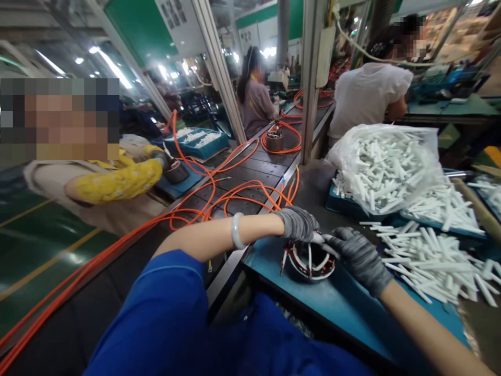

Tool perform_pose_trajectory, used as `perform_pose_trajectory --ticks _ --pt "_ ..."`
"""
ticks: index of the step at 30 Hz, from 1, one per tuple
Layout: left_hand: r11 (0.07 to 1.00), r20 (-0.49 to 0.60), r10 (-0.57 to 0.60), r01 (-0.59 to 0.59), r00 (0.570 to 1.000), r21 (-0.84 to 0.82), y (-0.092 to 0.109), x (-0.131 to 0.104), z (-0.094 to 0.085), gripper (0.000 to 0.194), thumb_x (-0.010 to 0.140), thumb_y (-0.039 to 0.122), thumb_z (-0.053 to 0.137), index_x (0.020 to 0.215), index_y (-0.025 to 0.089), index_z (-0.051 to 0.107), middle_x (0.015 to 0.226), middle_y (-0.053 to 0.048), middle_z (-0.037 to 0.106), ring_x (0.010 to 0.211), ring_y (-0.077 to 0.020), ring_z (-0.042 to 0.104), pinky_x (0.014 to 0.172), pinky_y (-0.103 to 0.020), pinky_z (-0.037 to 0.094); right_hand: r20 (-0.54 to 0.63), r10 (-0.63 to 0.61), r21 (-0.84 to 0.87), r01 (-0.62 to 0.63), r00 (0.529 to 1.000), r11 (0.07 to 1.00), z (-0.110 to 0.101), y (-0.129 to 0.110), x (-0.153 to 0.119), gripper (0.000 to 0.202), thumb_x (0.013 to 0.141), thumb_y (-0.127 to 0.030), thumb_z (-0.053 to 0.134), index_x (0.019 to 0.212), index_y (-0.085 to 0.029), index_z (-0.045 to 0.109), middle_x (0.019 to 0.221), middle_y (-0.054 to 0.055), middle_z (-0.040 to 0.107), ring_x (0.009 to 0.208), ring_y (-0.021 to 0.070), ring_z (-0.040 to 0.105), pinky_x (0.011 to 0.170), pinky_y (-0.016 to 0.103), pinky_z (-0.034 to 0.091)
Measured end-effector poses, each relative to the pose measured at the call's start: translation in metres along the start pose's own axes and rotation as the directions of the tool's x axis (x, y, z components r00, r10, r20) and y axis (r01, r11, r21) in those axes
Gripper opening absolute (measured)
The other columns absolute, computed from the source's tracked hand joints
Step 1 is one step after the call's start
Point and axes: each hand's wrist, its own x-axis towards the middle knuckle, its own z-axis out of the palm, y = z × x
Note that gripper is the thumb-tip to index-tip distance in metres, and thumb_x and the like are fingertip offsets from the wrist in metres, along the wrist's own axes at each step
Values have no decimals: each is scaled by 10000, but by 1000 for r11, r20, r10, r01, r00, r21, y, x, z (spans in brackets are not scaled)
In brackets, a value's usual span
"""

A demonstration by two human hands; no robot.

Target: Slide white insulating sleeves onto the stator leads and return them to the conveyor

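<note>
A motor stator (312,275) with white lacing and reddish wire leads sits on a blue mat (274,256) in front of me. My left hand (299,223), in a grey striped glove, reaches over its far rim with the fingers closed around a short white sleeve (318,238). From the right, my right hand (360,258), gloved alike, pinches the other end of that sleeve above the stator's rim. The fingertips partly cover the sleeve, and any wire inside it is hidden.
Loose white sleeves (434,261) lie right of the mat, below a full plastic bag (391,167). Orange cables (235,196) cross the dark conveyor (262,167), where another stator (274,140) stands. A co-worker with yellow sleeves (117,180) works at left; others sit farther back.
</note>
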Motion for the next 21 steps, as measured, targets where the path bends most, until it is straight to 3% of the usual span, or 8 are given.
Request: perform_pose_trajectory --ticks 3,7,11,15,18,21 --pt "999 17 21 -21 1000 47 12 0 -3 407 1015 447 490 1108 159 762 986 -120 768 900 -273 728 717 -328 524 -127 -125 -150 106 984 983 -2 -6 4 354 1007 -126 428 927 -145 773 854 117 701 767 218 584 712 318 462" --pt "997 25 3 -5 1000 77 23 -2 -10 387 1006 401 495 1128 142 757 1011 -139 766 939 -295 728 738 -357 548 -163 -171 -168 144 972 975 3 -7 8 343 981 -99 443 847 -154 754 835 113 701 757 222 572 710 324 461" --pt "995 22 20 -23 1000 98 23 -8 -14 391 993 464 541 1134 166 754 990 -111 772 921 -279 733 724 -337 547 -180 -125 -77 113 976 991 4 -5 7 349 1015 -144 434 864 -145 749 817 110 689 720 207 565 658 309 452" --pt "988 -83 34 -21 996 151 22 -17 -9 399 1034 468 491 1128 178 748 1024 -119 767 957 -288 734 718 -341 536 -189 -45 21 50 981 999 3 -7 10 382 1052 -233 423 878 -134 749 770 102 661 709 207 574 642 307 458" --pt "993 -103 48 -36 993 113 10 -23 -11 382 1029 481 524 1159 187 729 1072 -105 764 1024 -276 722 796 -340 529 -150 20 89 -6 988 996 2 -8 11 434 1073 -338 407 891 -153 755 767 95 656 682 199 579 618 307 452" --pt "994 -137 106 -105 985 14 -18 -31 -14 320 969 443 641 1169 203 715 1059 -62 767 1007 -225 718 828 -285 511 -63 86 169 -75 994 983 -3 -9 8 470 1082 -392 372 897 -190 754 784 80 663 665 187 592 607 306 454"
